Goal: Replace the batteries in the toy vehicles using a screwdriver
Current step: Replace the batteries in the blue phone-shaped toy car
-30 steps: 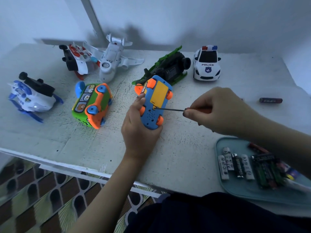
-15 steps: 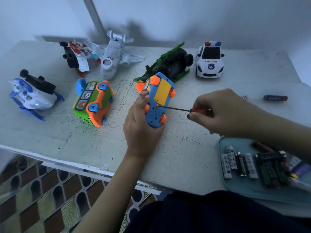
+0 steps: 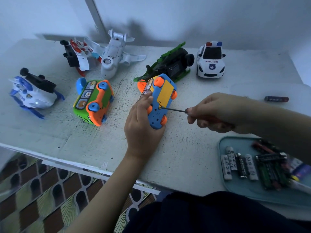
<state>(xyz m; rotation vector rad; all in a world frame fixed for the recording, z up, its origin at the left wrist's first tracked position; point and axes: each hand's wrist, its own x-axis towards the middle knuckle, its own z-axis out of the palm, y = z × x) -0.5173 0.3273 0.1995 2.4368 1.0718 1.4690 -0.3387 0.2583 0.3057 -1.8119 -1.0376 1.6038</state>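
White tabletop [image 3: 185, 148] is meeting a wall [image 3: 202, 17] at the far side. Its near edge is slanting down rightward, a bare strip lying along it. Seven toys [image 3: 94, 98] are showing: six sitting loose across the far half, one blue car [image 3: 157, 115] being gripped wheels-up by the left hand [image 3: 143, 126]. The right hand [image 3: 217, 111] is pinching a screwdriver [image 3: 174, 109], tip touching the car's yellow cover [image 3: 165, 91]. One battery [image 3: 276, 98] is lying alone far right; others are lying in a tray [image 3: 235, 189] near right.

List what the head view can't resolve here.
Head view:
- Screw on the blue toy car: too small, covered by the screwdriver tip.
- Screwdriver handle: mostly hidden in the right hand.
- Labels on the batteries in the tray: blurred; the forearm covers some.
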